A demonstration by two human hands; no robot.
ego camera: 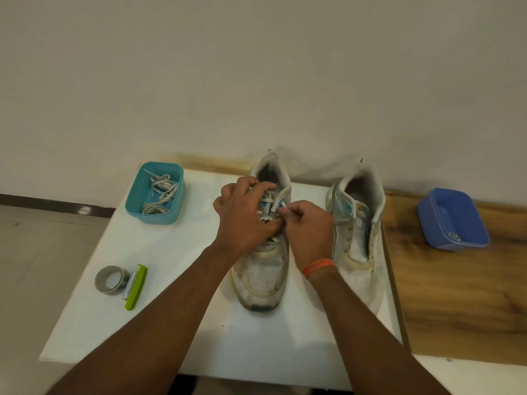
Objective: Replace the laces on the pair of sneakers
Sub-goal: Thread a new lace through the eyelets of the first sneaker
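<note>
Two worn white sneakers stand on a white board [159, 323], toes toward me. The left sneaker [262, 277] carries a white lace [266, 200] crossed through its upper eyelets. My left hand [242, 218] rests over its tongue with fingers curled on the lace. My right hand [309, 226], with an orange band at the wrist, pinches a lace end beside the eyelets. The right sneaker [359, 240] has no lace visible in its eyelets. A teal box [137, 206] at the back left holds several dirty old laces [162, 192].
A roll of grey tape [111, 280] and a green-handled tool [136, 286] lie at the board's left front. A blue tub [453, 220] sits on the wooden surface [456, 303] to the right. The wall is directly behind the shoes.
</note>
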